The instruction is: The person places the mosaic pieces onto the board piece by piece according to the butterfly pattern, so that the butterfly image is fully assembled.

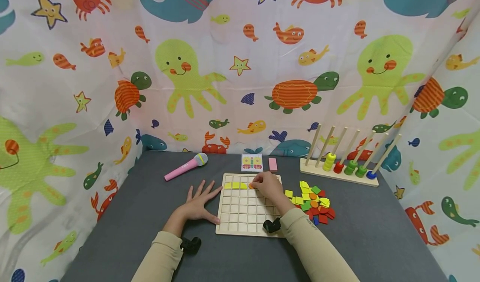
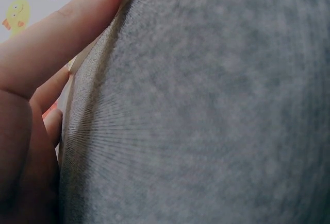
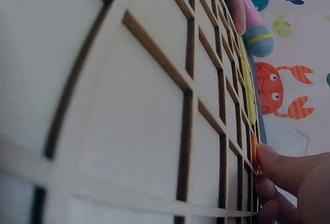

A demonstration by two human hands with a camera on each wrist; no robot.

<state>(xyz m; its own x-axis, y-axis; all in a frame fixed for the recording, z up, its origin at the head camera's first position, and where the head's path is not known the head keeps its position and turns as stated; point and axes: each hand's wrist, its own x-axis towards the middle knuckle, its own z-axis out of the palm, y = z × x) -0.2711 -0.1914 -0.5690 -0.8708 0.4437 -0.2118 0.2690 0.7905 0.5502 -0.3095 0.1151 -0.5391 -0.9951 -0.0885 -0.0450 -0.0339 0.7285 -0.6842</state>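
A wooden grid board (image 1: 240,215) lies flat on the grey table. Three yellow square tiles (image 1: 235,185) fill cells in one of its upper rows, beginning at the left. Just right of them, my right hand (image 1: 268,186) pinches an orange tile (image 3: 253,149) between thumb and fingers at a cell; the tile is partly hidden by the fingertips. With fingers spread, my left hand (image 1: 198,203) rests at the board's left edge, its thumb and fingertips touching the rim in the left wrist view. Right of the board lies a loose pile of coloured tiles (image 1: 314,204).
Behind the board are a picture card (image 1: 252,163) and a pink block (image 1: 272,164). A pink toy microphone (image 1: 186,168) lies at the back left. At the back right stands a wooden peg rack (image 1: 339,173) with coloured rings. A patterned curtain (image 1: 240,119) hangs behind the table.
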